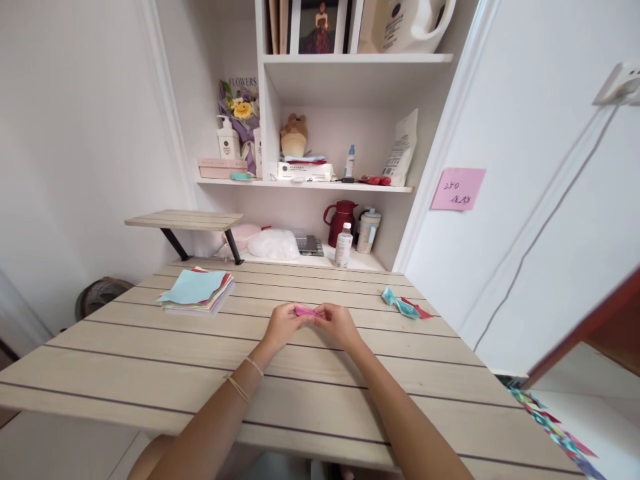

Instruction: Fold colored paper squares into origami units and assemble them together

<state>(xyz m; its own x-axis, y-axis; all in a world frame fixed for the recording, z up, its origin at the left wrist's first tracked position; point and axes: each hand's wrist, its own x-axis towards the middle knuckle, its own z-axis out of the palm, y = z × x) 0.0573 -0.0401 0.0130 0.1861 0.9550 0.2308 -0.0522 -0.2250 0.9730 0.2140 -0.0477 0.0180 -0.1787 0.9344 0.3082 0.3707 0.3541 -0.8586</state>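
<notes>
Between my hands, just above the middle of the table, is a small folded piece of pink paper (306, 311). My left hand (286, 325) pinches its left end, while the fingers of my right hand (336, 321) are closed on its right end. The fingertips nearly meet and hide part of the paper. To the left lies a stack of coloured paper sheets (197, 290), light blue on top. Over on the right, folded teal paper (401, 305) rests with a red folded piece (420, 311) against it.
The slatted wooden table (200, 373) backs onto a white shelf unit. A small raised stand (185, 220) is at the back left. A white bottle (343, 245) stands at the table's far edge, before a red jug (341, 223). Many folded paper pieces (555, 427) hang low on the right.
</notes>
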